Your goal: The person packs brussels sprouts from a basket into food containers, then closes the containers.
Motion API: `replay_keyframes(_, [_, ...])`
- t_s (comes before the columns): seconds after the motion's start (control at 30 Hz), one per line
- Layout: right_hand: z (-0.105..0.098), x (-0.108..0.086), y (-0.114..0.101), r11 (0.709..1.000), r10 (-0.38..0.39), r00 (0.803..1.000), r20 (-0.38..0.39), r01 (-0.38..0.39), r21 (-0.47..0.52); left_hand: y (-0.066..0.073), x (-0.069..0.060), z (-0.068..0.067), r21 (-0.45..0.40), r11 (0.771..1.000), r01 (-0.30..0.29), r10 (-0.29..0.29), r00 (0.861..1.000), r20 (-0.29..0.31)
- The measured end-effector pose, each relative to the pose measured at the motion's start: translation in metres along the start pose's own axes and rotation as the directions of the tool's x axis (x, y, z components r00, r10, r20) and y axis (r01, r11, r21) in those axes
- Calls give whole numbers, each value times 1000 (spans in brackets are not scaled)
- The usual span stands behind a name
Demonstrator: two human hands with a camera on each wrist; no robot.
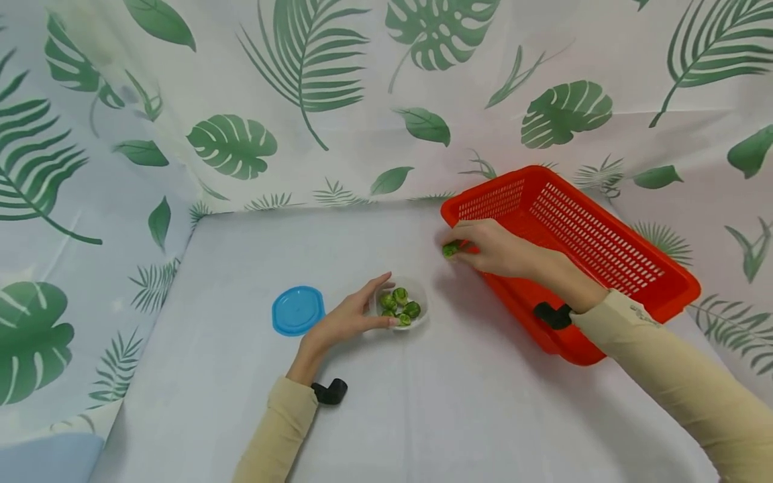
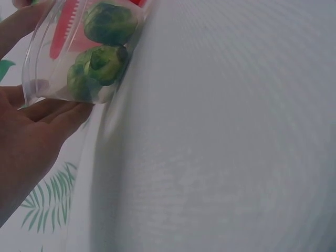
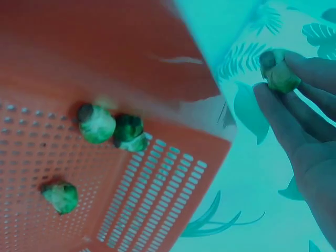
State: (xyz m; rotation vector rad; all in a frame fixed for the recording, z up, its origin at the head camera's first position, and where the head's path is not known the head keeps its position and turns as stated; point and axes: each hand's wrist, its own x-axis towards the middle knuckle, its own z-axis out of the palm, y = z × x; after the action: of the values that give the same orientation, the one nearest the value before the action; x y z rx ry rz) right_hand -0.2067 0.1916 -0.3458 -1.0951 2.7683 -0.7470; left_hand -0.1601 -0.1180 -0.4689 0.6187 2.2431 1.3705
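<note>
A small clear plastic container (image 1: 421, 294) stands on the table, with several Brussels sprouts (image 1: 412, 309) in it. My left hand (image 1: 347, 318) grips it from the left, thumb on the near side and fingers on the far side. In the left wrist view, sprouts (image 2: 110, 23) show through its wall. My right hand (image 1: 504, 251) pinches one Brussels sprout (image 1: 450, 249) between thumb and fingertips, just outside the left rim of the red basket (image 1: 670, 282). Three sprouts lie inside that basket in the right wrist view, one of them a sprout (image 3: 97, 124) near its wall.
A blue lid (image 1: 298, 310) lies flat on the table, left of the container and beside my left wrist. The basket stands at an angle on the right, under my right forearm. Leaf-printed cloth (image 1: 338, 147) hangs behind the white table (image 1: 362, 429) and along both sides.
</note>
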Motion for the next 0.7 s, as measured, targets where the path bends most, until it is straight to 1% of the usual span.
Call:
replay_keyframes(0.23, [4, 6, -11, 999, -31, 999, 41, 29, 43, 3, -3, -2, 10, 1000, 21, -21, 1000, 0])
replay_keyframes(0.57, [10, 14, -20, 998, -17, 994, 107, 11, 58, 4, -1, -2, 2, 1000, 31, -31, 999, 7])
replay_keyframes(0.7, [11, 16, -25, 998, -24, 991, 128, 15, 67, 3, 0, -1, -7, 999, 33, -33, 999, 7])
